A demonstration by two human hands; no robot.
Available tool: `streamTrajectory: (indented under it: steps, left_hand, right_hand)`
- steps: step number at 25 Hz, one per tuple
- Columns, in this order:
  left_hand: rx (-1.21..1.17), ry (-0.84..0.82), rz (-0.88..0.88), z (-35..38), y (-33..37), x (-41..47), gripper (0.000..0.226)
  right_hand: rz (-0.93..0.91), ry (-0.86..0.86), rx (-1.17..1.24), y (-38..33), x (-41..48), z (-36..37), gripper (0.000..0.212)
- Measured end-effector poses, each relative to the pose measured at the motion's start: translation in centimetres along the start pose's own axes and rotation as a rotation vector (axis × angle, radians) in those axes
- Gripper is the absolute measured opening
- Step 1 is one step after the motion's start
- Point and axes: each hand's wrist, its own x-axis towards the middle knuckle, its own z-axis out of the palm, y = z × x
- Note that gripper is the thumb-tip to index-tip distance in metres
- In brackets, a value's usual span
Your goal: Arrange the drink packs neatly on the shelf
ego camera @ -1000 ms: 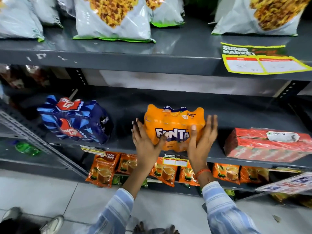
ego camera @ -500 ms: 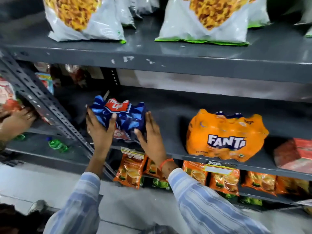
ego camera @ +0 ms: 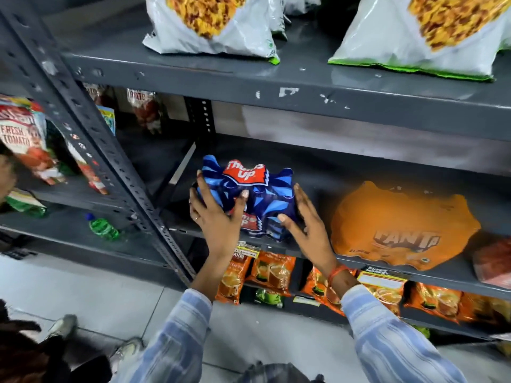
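Note:
A blue Thums Up drink pack (ego camera: 260,189) stands on the grey middle shelf (ego camera: 359,167), near its front edge. My left hand (ego camera: 215,217) lies flat against the pack's left front side, fingers spread. My right hand (ego camera: 307,225) presses its right side, thumb on the front. Both hands clasp the pack between them. To the right, an orange Fanta drink pack (ego camera: 401,225) rests on the same shelf, apart from my hands. A red pack (ego camera: 495,261) shows at the far right edge, blurred.
A slanted grey upright post (ego camera: 91,139) crosses left of the blue pack. Large white snack bags (ego camera: 210,26) fill the top shelf. Orange tea sachets (ego camera: 273,269) hang below the middle shelf. Tomato pouches (ego camera: 25,139) and a green bottle (ego camera: 103,228) sit in the left bay. Shoes (ego camera: 62,326) stand on the tiled floor.
My hands left the Fanta pack, went left to the blue Thums Up pack and now clasp it. The view has swung left and closer.

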Motion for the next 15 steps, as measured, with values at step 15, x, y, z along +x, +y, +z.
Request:
streamTrajectory:
  steps: [15]
  left_hand:
    - [0.512, -0.289, 0.147, 0.8, 8.2, -9.1, 0.068]
  right_hand:
    - [0.060, -0.197, -0.390, -4.4, -3.1, -6.8, 0.057]
